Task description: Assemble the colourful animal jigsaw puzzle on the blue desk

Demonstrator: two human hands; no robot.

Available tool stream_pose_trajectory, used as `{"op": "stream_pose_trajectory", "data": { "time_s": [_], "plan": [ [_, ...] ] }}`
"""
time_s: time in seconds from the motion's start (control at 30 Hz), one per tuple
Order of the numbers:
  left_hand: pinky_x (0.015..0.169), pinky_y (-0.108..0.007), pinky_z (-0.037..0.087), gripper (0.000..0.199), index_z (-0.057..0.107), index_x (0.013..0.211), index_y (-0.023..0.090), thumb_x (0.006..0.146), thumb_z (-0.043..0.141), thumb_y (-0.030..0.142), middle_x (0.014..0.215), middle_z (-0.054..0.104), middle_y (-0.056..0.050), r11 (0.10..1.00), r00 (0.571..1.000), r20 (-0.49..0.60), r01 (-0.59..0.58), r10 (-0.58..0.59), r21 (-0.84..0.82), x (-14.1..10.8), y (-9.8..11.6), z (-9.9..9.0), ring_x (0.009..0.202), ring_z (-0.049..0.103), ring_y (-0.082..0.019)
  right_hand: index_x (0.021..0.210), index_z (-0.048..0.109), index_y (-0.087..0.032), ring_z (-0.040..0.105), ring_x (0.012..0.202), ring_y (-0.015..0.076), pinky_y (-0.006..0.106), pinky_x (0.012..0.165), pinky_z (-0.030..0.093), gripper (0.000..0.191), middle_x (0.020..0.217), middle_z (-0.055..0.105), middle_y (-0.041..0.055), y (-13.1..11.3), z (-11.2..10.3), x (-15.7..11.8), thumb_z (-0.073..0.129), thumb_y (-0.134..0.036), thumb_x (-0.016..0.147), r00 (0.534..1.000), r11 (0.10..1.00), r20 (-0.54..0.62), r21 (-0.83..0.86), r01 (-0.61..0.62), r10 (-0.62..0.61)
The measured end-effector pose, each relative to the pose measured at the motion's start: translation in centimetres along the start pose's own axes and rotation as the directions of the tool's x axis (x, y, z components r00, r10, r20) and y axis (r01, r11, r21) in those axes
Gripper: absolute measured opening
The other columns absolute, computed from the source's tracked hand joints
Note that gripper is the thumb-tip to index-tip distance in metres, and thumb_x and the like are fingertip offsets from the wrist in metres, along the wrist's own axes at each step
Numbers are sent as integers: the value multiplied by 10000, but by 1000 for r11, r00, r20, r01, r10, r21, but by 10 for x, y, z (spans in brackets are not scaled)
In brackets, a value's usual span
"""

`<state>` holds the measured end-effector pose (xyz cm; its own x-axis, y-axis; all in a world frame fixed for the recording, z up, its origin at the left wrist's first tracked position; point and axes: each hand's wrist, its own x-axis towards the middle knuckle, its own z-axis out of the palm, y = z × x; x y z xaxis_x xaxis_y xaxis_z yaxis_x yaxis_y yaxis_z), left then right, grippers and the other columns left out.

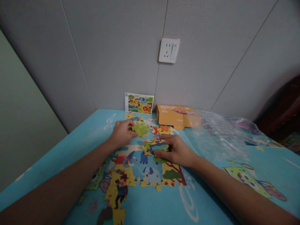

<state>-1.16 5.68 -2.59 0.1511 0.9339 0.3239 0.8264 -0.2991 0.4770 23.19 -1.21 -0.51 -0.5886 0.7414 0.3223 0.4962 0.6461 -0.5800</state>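
Note:
My left hand [122,133] pinches a green puzzle piece [141,129] between thumb and fingers, over the loose pieces at the back. To its right, my right hand [176,150] is closed on several puzzle pieces [156,146], held just above the top edge of the joined puzzle. That joined puzzle [138,167] shows blue elephants, a green bush and, at lower left, a figure with a camera. Other loose pieces [162,129] lie behind my hands, near an orange box.
A picture card [139,103] leans on the grey wall, left of the orange box [172,116]. Clear plastic wrapping [220,134] spreads over the right side of the blue patterned table cover [93,131]. A white socket [169,50] is on the wall.

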Motion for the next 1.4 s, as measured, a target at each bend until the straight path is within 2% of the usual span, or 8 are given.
{"op": "stream_pose_trajectory", "data": {
  "time_s": [0.2, 0.53, 0.8, 0.97, 1.07, 1.17, 1.27, 1.4],
  "plan": [
    [835, -337, 479, 105, 629, 671, 173, 629, 533, 163, 824, 654, -36, 948, 982, 25, -173, 186, -267, 0, 5, -5, 838, 598, -195, 979, 730, -239, 589, 759, 161, 278, 695, 435, 187, 820, 658, 32, -2, -2, -1, 631, -326, 846, 999, 1000, 34, -5, -21, 21],
    [628, -268, 516, 105, 607, 711, 158, 682, 515, 201, 777, 649, -35, 801, 993, -6, -98, 117, -590, -5, 9, -7, 734, 615, -168, 887, 708, -203, 560, 704, 138, 254, 660, 405, 155, 775, 632, 13, -2, -1, 0, 617, -323, 847, 998, 999, 39, -20, -48, 49],
    [618, -273, 509, 150, 660, 782, 142, 656, 600, 198, 758, 681, -47, 639, 935, 237, 15, 263, -769, -15, 22, -17, 668, 625, -154, 848, 688, -182, 531, 627, 125, 252, 597, 372, 189, 732, 643, 8, -4, 0, -1, 616, -356, 837, 988, 987, 27, -64, -148, 150],
    [686, -301, 514, 273, 686, 959, 148, 717, 587, 226, 892, 714, -85, 662, 832, 330, -57, 445, -747, -24, 30, -17, 776, 656, -193, 816, 660, -174, 557, 662, 127, 246, 625, 395, 162, 758, 650, 5, -4, 1, 0, 627, -332, 831, 993, 994, 16, -2, -113, 113],
    [804, -347, 502, 272, 673, 996, 156, 785, 534, 258, 928, 714, -88, 735, 904, 203, -156, 375, -660, -19, 25, -12, 868, 651, -209, 762, 639, -168, 544, 643, 125, 243, 619, 400, 198, 712, 625, 0, -3, 1, 0, 610, -345, 845, 996, 996, 31, 17, -89, 88],
    [983, -414, 398, 297, 680, 1021, 172, 794, 533, 295, 1056, 684, -89, 931, 967, 3, -245, 255, -272, -10, 14, -6, 1042, 576, -246, 814, 673, -168, 563, 684, 140, 254, 646, 411, 206, 750, 645, 17, -3, 1, -1, 597, -354, 859, 995, 996, 52, 21, -82, 81],
    [1034, -456, 327, 470, 626, 1183, 184, 772, 578, 407, 1258, 589, -101, 979, 980, 63, -195, 191, 66, -5, 2, 1, 1183, 458, -302, 854, 698, -173, 577, 693, 146, 259, 656, 416, 210, 769, 665, 20, -3, 0, -1, 594, -356, 861, 993, 995, 63, 24, -99, 97],
    [1015, -464, 322, 461, 616, 1215, 236, 833, 504, 469, 1339, 525, -91, 968, 971, 165, -199, 173, 154, -6, -7, 7, 1213, 408, -306, 879, 703, -178, 589, 695, 143, 255, 658, 424, 202, 788, 681, 14, -4, 0, 0, 590, -344, 863, 994, 994, 69, 61, -93, 88]
  ]
}}
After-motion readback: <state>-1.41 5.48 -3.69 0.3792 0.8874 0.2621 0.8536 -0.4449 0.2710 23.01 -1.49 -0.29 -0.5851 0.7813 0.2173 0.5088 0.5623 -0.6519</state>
